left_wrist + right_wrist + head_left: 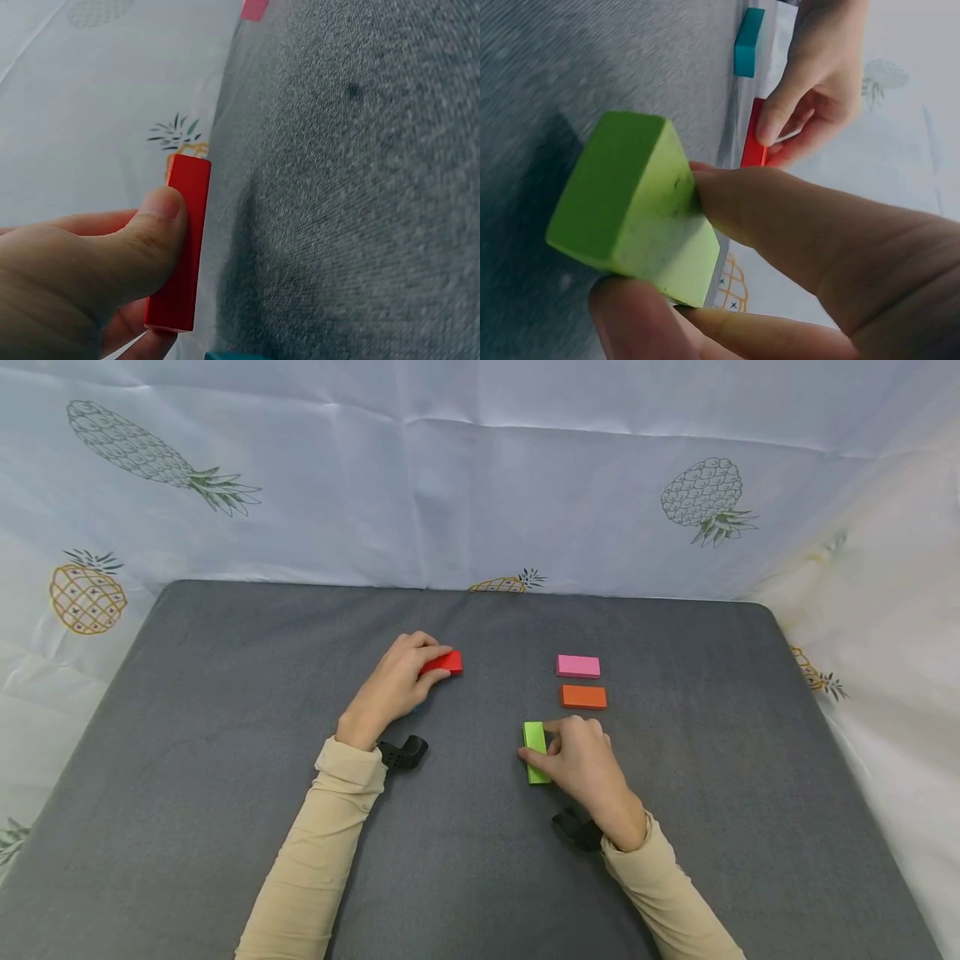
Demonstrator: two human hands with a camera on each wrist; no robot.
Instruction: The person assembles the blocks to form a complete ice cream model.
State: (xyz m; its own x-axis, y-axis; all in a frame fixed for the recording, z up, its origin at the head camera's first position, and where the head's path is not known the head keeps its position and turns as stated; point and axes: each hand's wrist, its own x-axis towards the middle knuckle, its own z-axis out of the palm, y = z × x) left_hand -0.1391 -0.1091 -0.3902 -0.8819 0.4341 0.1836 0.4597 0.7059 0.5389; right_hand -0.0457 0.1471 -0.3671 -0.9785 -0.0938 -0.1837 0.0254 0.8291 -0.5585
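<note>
A red block (448,662) is pinched between the thumb and fingers of my left hand (397,681), left of the table's middle. In the left wrist view the red block (182,247) appears slightly above the cloth. My right hand (588,764) pinches a light green block (536,752) by its long sides, and the right wrist view shows this green block (637,202) tilted, with a shadow on the cloth beside it. A teal block (748,43) lies close to the left hand, mostly hidden beneath it in the head view.
Beyond the right hand, a pink block (578,666) and an orange block (583,697) lie one behind the other. Grey cloth covers the table (225,760). A white curtain (465,477) with pineapple prints hangs along the far edge and sides.
</note>
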